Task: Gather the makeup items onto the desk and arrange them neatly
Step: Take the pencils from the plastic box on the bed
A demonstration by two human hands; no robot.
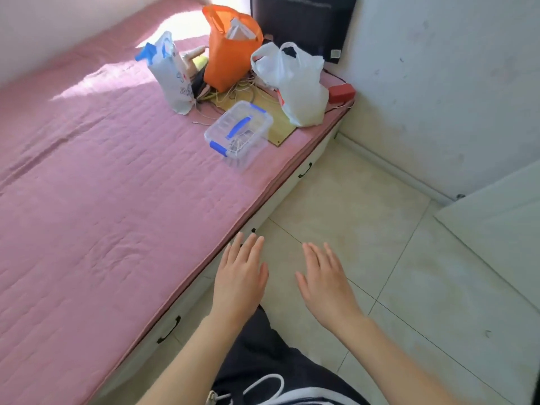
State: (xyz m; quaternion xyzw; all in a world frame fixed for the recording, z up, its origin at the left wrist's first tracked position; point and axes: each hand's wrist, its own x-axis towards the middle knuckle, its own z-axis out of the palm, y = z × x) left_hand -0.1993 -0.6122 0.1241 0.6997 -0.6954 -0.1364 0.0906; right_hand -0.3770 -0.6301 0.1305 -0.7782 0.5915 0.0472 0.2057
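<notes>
Far up the pink bed [96,185], well apart from both hands, sits the clear plastic box [238,131] with blue latches; left hand [239,276] and right hand [325,280] hover flat, fingers spread, holding nothing

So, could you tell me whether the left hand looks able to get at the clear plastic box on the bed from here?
Probably not yet. The left hand, open and empty, hovers at the bed's near edge, while the clear plastic box sits well up the mattress. Nothing blocks the way; a step forward should do it.
</notes>
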